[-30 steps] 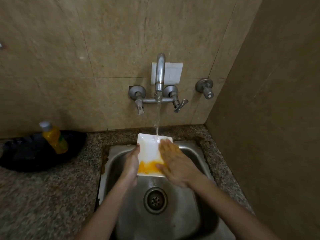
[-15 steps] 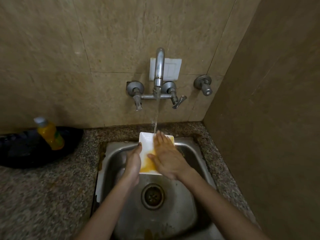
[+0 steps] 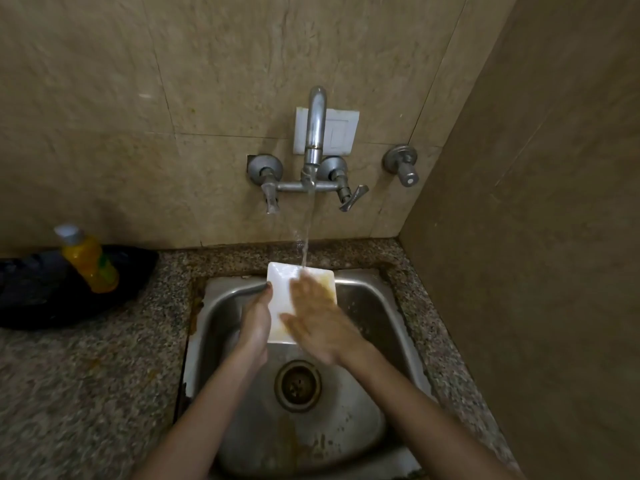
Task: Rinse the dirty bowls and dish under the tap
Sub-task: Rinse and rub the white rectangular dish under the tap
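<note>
- The left hand grips the left edge of the white rectangular dish, fingers wrapped round the rim, and holds it tilted with its face toward the person.
- The right hand lies flat on the dish's face with straight, spread fingers and holds nothing. It is blurred, so its stroke cannot be read.
- The dish is held over the back edge of the sink. Its far rim sits just under the water falling from the tap.
- An orange-brown film shows on the dish's right side beside the fingers, while the left part looks clean.
- The step in hand appears to be rubbing the dish clean under the stream. To do it well, the palm should work the stained right side and near corner. The tilt should send runoff toward the drain, not onto the bench.
- A wet dish is likely slippery, so the left grip wants to be firm.
- A yellow bottle stands near the bench's back left edge, and no bowls are in view.
</note>
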